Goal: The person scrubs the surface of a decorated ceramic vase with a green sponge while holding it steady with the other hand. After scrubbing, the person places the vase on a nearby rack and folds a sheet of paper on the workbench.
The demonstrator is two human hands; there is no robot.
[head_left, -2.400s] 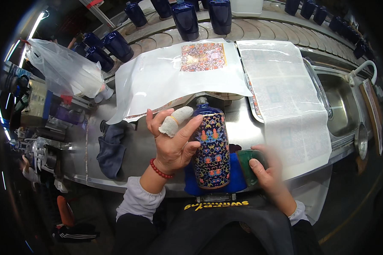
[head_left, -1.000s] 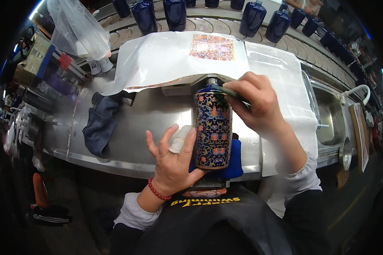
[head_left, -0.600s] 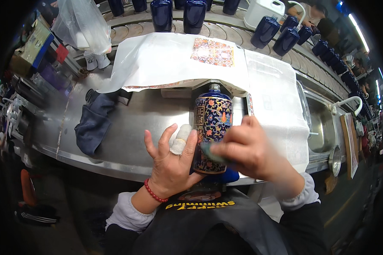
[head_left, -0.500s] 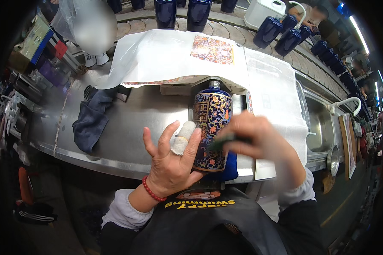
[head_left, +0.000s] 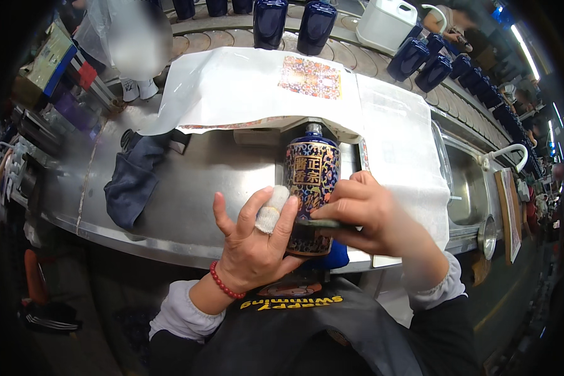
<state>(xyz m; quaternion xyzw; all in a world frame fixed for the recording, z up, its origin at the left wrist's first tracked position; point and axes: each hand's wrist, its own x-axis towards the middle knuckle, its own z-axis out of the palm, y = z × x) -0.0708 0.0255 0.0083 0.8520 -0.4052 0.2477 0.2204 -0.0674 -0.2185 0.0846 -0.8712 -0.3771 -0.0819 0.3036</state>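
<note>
A dark blue bottle point(head_left: 313, 169) with a colourful floral wrap and a gold-framed panel lies in front of me, neck pointing away. My left hand point(head_left: 254, 235) supports its lower left side, index finger against the wall and thumb by the base; the other fingers stick out. One finger wears a white wrapping point(head_left: 273, 210). In my right hand point(head_left: 360, 210), fingers and thumb pinch a thin, flat, dark green piece point(head_left: 323, 223), its edge lying across the lower part of the bottle. Its exact kind I cannot make out. A blue cloth point(head_left: 336, 255) shows beneath the bottle's right side.
White sheets point(head_left: 232, 81), one with a floral print point(head_left: 310, 77), lie beyond the bottle. A dark cloth point(head_left: 131, 182) is on the steel table at left, a sink point(head_left: 467, 188) at right. Blue bottles point(head_left: 318, 26) stand along the conveyor point(head_left: 232, 47) behind, near a white jug point(head_left: 385, 25).
The bottle has turned so its framed panel faces up more. My right hand has come slightly down, with the green piece now lying across the bottle. Bottles on the conveyor have shifted right.
</note>
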